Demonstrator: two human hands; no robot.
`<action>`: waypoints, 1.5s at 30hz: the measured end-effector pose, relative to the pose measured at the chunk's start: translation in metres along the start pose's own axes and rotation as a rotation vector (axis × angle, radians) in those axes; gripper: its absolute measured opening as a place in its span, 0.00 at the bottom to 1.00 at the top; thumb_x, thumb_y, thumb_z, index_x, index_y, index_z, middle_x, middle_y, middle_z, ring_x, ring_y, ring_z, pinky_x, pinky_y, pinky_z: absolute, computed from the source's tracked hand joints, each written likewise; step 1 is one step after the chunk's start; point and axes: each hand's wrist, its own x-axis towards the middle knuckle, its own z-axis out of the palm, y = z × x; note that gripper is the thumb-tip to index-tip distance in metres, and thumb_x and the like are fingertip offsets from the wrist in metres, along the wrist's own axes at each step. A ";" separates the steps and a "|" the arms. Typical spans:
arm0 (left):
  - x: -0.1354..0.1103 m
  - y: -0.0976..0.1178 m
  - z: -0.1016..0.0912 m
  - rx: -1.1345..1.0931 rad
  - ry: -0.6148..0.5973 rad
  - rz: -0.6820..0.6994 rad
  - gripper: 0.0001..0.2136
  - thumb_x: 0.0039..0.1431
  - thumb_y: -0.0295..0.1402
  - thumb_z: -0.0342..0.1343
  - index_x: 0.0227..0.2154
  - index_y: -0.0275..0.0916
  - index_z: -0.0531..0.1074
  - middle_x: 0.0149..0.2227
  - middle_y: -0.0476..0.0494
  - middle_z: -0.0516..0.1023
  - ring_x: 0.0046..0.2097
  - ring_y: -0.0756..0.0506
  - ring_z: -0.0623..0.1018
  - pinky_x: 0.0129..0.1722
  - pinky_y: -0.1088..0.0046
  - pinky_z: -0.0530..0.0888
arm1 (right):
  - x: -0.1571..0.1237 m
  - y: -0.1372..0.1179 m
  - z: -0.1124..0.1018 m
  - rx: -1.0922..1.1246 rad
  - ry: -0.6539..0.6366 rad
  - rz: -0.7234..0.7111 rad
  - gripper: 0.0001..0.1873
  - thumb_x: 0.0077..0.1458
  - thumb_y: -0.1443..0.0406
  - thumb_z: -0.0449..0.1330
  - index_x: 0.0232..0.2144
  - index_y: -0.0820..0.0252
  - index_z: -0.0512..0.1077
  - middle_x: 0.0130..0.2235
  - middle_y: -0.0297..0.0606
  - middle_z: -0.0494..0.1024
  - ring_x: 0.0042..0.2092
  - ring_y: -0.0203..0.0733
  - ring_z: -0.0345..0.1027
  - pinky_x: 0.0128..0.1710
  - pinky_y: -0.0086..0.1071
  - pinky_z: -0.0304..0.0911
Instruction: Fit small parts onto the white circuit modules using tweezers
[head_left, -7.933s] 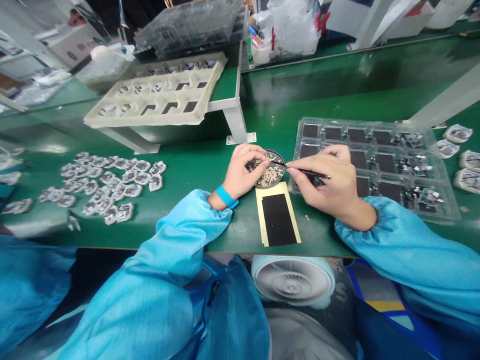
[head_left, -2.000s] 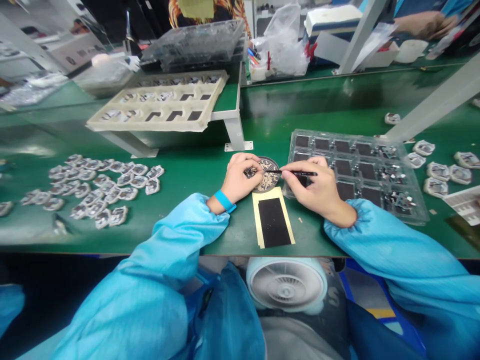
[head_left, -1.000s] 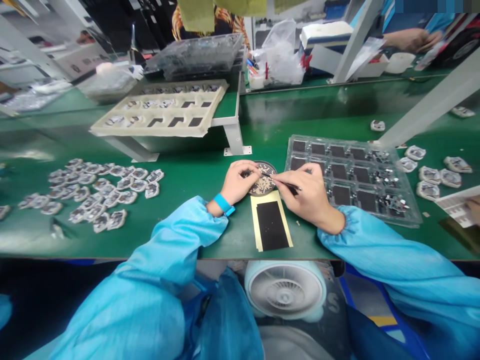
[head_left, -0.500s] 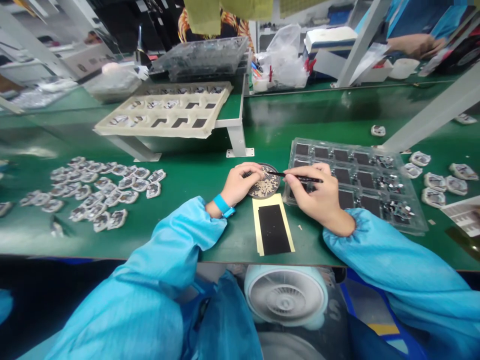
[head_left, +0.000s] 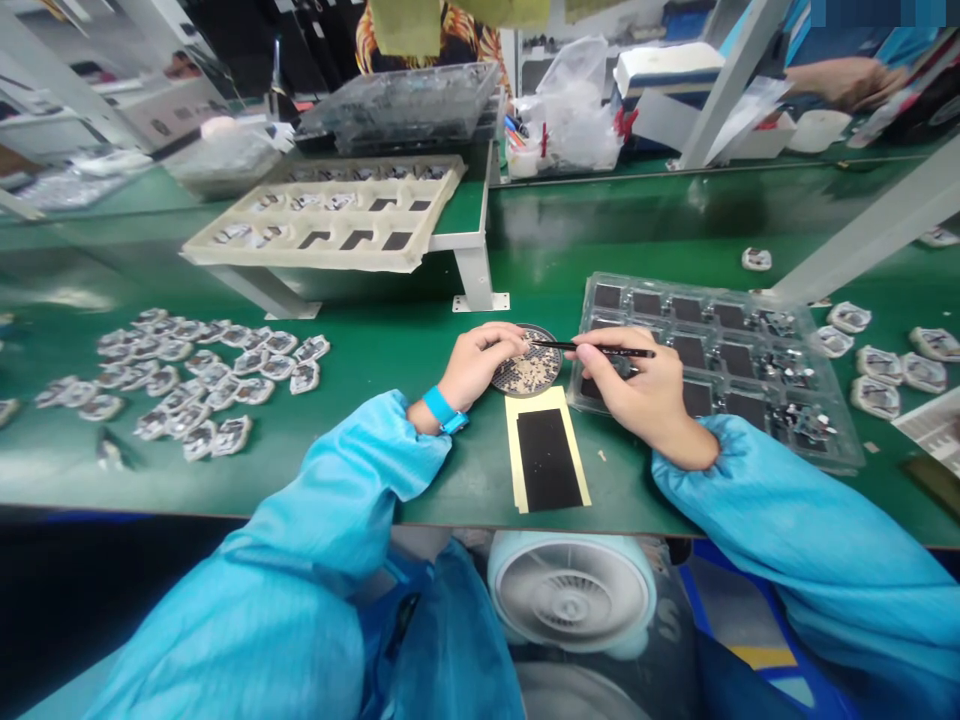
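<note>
My right hand (head_left: 637, 385) pinches black tweezers (head_left: 600, 349) whose tips point left over a small round dish (head_left: 534, 372) full of tiny parts. My left hand (head_left: 480, 362) is curled at the dish's left rim, its fingers closed on a small dark part I cannot make out. Just in front of the dish lies a yellow card with a black rectangle (head_left: 547, 458). Under my right hand sits a clear blister tray (head_left: 750, 340) with dark square pockets, some holding small assemblies.
Several small white-edged parts (head_left: 202, 375) are scattered at the left, more at the right (head_left: 892, 360). A beige tray (head_left: 330, 215) rests on a raised white stand behind. A white fan (head_left: 574, 585) sits below the bench edge. Another person's arm (head_left: 840, 80) shows at far right.
My right hand pulled the tweezers back to the right from the dish and levelled them. My left hand stayed at the dish's rim. The view shifted slightly.
</note>
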 end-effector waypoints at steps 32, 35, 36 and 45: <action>0.000 -0.001 0.001 0.037 -0.009 0.055 0.05 0.53 0.31 0.63 0.23 0.42 0.80 0.41 0.44 0.82 0.49 0.40 0.80 0.59 0.55 0.72 | -0.004 0.005 0.001 0.101 -0.030 0.123 0.07 0.64 0.59 0.64 0.40 0.53 0.79 0.36 0.37 0.84 0.34 0.44 0.80 0.36 0.42 0.74; -0.001 0.000 0.001 0.061 -0.008 0.061 0.05 0.53 0.31 0.63 0.23 0.42 0.80 0.41 0.45 0.83 0.50 0.40 0.79 0.61 0.54 0.71 | -0.004 0.006 0.001 0.094 -0.041 0.129 0.08 0.64 0.58 0.63 0.41 0.53 0.79 0.35 0.37 0.85 0.35 0.45 0.80 0.35 0.42 0.74; -0.001 0.000 0.001 0.068 -0.009 0.065 0.05 0.53 0.30 0.63 0.23 0.42 0.80 0.41 0.45 0.83 0.50 0.40 0.80 0.61 0.54 0.71 | -0.004 0.006 0.001 0.090 -0.043 0.129 0.08 0.64 0.58 0.63 0.41 0.53 0.79 0.35 0.37 0.85 0.36 0.45 0.81 0.35 0.42 0.74; -0.001 -0.004 0.002 0.118 0.001 0.096 0.05 0.54 0.29 0.63 0.24 0.42 0.80 0.42 0.44 0.83 0.50 0.41 0.80 0.61 0.54 0.70 | -0.003 0.005 0.001 0.075 -0.037 0.090 0.06 0.64 0.60 0.63 0.41 0.53 0.80 0.33 0.36 0.84 0.36 0.46 0.80 0.40 0.45 0.74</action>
